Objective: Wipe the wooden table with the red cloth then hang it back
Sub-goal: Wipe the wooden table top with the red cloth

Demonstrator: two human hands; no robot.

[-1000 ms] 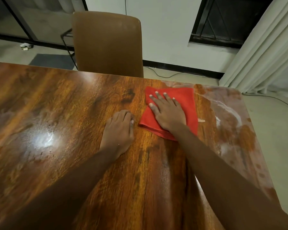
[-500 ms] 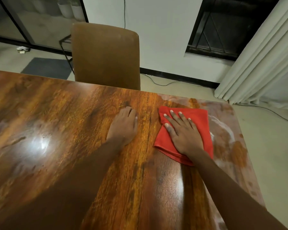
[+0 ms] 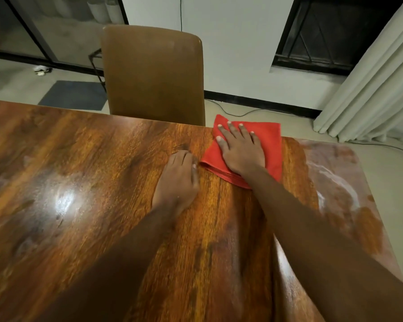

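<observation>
I press right hand [image 3: 241, 151] flat on red cloth [image 3: 271, 145], now pushed to counter [image 3: 79, 182] far edge, overhanging it; grasping nothing. Left hand [image 3: 176, 182] braces, palm down. Hazy right end unwiped.

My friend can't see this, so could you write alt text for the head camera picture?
A right hand presses a folded red cloth flat at the far edge of a glossy wooden table, while the left hand rests beside it. A brown chair stands behind.
</observation>
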